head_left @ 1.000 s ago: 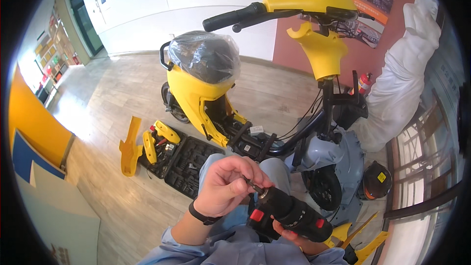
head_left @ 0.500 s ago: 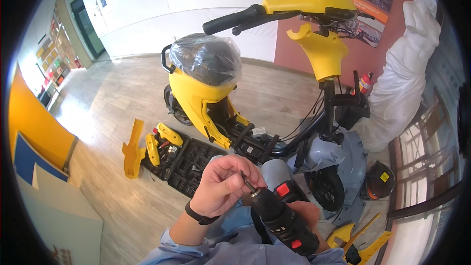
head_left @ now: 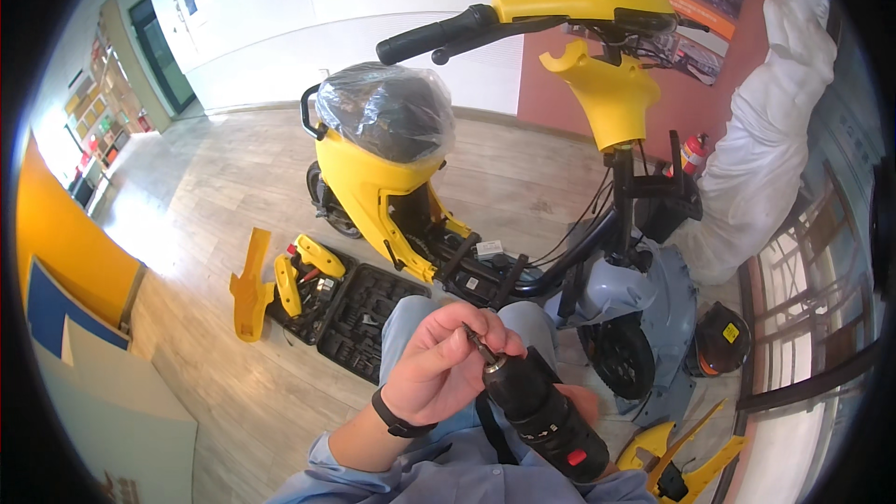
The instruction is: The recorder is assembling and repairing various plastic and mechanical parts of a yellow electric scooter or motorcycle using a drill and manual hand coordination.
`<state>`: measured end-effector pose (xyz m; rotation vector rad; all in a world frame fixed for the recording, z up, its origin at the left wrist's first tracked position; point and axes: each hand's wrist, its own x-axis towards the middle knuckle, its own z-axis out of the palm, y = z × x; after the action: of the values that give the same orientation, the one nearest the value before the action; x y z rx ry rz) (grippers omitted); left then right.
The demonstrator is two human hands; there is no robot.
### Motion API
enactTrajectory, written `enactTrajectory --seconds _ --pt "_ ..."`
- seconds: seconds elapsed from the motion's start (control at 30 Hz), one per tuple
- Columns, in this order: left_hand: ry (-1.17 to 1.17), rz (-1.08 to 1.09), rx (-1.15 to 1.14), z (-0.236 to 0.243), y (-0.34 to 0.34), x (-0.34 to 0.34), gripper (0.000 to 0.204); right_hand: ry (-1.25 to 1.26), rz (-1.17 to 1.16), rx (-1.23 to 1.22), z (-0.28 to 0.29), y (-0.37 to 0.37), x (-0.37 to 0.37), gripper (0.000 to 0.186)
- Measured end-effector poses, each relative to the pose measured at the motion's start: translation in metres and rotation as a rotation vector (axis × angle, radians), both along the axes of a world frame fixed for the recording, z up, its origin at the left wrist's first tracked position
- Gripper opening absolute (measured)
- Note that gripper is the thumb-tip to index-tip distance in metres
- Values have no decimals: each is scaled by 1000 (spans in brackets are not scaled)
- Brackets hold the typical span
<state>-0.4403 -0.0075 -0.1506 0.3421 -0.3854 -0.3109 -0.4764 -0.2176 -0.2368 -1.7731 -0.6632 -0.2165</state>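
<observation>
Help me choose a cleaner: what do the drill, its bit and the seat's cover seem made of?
Drill: probably plastic, matte black, with a moulded-looking body. Bit: likely metal, dark with a slight shine. Seat cover: apparently thin plastic film, clear, wrinkled, glossy.

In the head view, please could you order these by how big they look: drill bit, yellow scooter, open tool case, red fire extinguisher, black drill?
Yellow scooter
Open tool case and black drill: too alike to rank; the drill is nearer the camera
Red fire extinguisher
Drill bit
</observation>
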Motion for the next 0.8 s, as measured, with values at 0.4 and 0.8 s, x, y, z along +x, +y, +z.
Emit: enactTrajectory --seconds 0.4,0.8 --pt "-14 158 253 29 -5 13 38 1037 261 -45 6 2 17 51" --pt "-1522 1295 1741 79 -16 173 17 139 669 1255 44 9 91 53"
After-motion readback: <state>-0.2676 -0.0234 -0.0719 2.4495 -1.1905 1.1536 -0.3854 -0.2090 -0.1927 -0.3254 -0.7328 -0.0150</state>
